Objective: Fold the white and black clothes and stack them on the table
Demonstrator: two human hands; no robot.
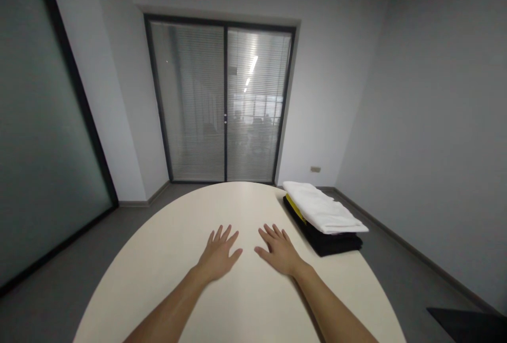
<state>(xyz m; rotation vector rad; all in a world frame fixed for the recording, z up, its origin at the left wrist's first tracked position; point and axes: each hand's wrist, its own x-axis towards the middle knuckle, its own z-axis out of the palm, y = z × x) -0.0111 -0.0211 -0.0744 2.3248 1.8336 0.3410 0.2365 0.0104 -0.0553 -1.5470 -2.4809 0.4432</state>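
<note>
White fabric with a matte, slightly fuzzy face is seen uppermost in a folded stack (330,220), which is set between one and two o'clock on the pale table (178,248), close to the rim on that side; whether its outer edge is carried past the rim cannot be told. Beneath the white cloth (322,207), a yellow layer (294,207) is exposed as a thin strip on the side facing ten o'clock, and a black cloth (335,244) is left showing along the near side. The left hand (219,258) is held palm down with its fingers spread, and nothing is gripped by it. The right hand (280,255), at three o'clock from the left, is spread in the same way, likewise holding nothing; it is placed near the stack, apart from it, with the cloths at about two o'clock from its palm. Whether the table is pressed by either palm cannot be made out. Light weight and softness may be expected of each cloth, with no fragility, though the layers could be slid over one another if only the top were pulled. For the whole stack, a hold from under the black cloth on two opposite sides would be best; for the white cloth alone, its projecting near corner, at four o'clock on the stack, could be pinched.
</note>
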